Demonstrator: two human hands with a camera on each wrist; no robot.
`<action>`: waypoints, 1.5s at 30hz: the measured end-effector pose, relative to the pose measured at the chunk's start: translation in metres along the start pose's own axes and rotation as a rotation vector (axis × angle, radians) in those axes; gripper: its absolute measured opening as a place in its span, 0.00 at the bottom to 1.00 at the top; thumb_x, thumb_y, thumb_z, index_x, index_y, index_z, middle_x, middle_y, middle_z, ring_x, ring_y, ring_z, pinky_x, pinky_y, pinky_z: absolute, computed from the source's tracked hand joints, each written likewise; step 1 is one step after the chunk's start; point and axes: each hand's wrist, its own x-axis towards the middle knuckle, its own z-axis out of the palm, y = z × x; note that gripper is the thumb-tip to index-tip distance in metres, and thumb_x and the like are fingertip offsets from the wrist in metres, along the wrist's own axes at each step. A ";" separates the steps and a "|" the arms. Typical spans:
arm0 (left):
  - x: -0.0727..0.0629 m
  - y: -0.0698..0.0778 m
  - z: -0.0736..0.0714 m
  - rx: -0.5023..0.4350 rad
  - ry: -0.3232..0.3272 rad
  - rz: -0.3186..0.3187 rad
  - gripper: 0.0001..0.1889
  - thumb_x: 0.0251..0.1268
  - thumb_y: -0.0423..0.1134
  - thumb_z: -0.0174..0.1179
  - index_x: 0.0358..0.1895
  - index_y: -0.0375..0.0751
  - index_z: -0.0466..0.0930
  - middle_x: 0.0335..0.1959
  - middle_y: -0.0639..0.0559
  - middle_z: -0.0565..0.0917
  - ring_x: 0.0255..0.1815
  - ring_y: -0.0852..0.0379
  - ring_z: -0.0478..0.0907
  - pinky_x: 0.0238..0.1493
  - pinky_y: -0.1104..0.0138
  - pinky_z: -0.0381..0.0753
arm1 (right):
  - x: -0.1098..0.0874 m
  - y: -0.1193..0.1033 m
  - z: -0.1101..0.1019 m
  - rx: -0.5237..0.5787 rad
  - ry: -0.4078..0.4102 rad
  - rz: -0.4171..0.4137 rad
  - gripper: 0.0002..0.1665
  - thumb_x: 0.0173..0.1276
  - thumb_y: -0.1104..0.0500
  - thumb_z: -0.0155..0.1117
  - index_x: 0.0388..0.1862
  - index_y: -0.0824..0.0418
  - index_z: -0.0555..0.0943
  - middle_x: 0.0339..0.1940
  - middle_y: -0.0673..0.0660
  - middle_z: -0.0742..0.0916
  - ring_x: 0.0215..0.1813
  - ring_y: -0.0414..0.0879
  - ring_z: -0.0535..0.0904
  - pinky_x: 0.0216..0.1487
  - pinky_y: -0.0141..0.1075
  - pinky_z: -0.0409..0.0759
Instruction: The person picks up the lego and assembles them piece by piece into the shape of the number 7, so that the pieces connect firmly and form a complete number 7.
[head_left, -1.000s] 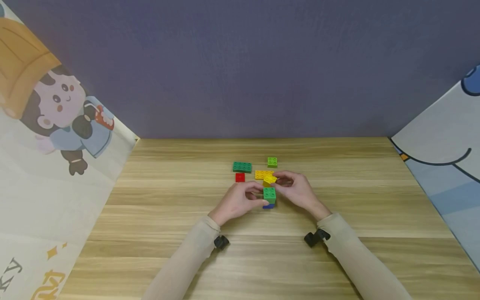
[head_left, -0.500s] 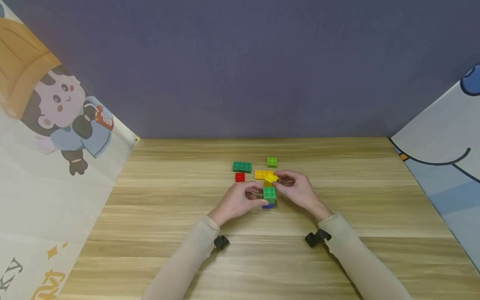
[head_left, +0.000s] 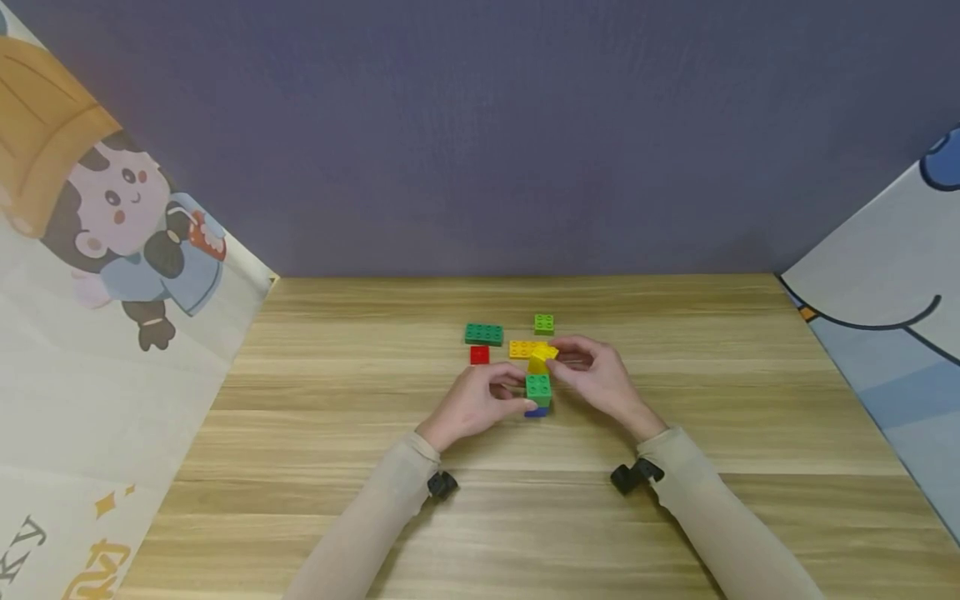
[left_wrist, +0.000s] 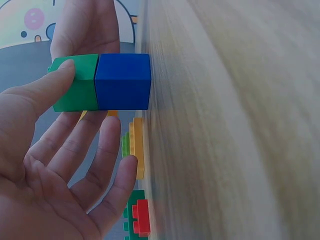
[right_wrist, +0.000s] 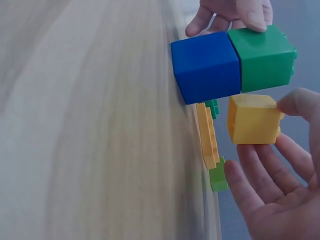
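Note:
My left hand (head_left: 476,403) pinches a green brick (head_left: 538,389) between thumb and fingers. Directly beneath that brick is a blue brick (left_wrist: 123,81), the two joined as a stack that stands upright on the table. My right hand (head_left: 597,380) pinches a small yellow brick (right_wrist: 254,120), held tilted just behind the stack and apart from the table. In the right wrist view a gap shows between the yellow brick and the table surface. The yellow brick is mostly hidden behind the fingers in the left wrist view.
Behind the hands on the wooden table (head_left: 360,350) lie a long yellow brick (head_left: 522,349), a dark green brick (head_left: 483,334), a red brick (head_left: 480,355) and a lime green brick (head_left: 543,324). A dark wall (head_left: 480,150) rises past the table's far edge.
The yellow brick in my right hand has turned and tilted, and shifted slightly to the right. My left hand and the green and blue stack have stayed in place.

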 end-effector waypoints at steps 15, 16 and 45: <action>0.002 -0.003 0.000 -0.014 0.002 0.007 0.21 0.66 0.50 0.76 0.60 0.52 0.88 0.56 0.54 0.91 0.46 0.60 0.88 0.53 0.66 0.88 | 0.001 -0.006 -0.005 0.003 0.025 -0.026 0.23 0.74 0.56 0.72 0.64 0.65 0.84 0.58 0.65 0.90 0.57 0.58 0.88 0.61 0.47 0.88; 0.002 -0.004 0.000 -0.016 0.001 0.007 0.21 0.66 0.50 0.76 0.60 0.52 0.88 0.56 0.54 0.91 0.46 0.60 0.88 0.53 0.66 0.88 | 0.001 -0.006 -0.005 0.001 0.027 -0.031 0.23 0.74 0.57 0.72 0.63 0.65 0.84 0.58 0.65 0.90 0.57 0.58 0.88 0.61 0.46 0.88; 0.001 -0.003 0.001 -0.023 -0.002 0.000 0.21 0.67 0.50 0.76 0.60 0.50 0.88 0.56 0.53 0.91 0.48 0.58 0.88 0.54 0.64 0.89 | -0.006 -0.018 -0.012 0.028 0.053 -0.084 0.20 0.75 0.58 0.70 0.63 0.63 0.85 0.58 0.62 0.90 0.54 0.46 0.85 0.54 0.27 0.84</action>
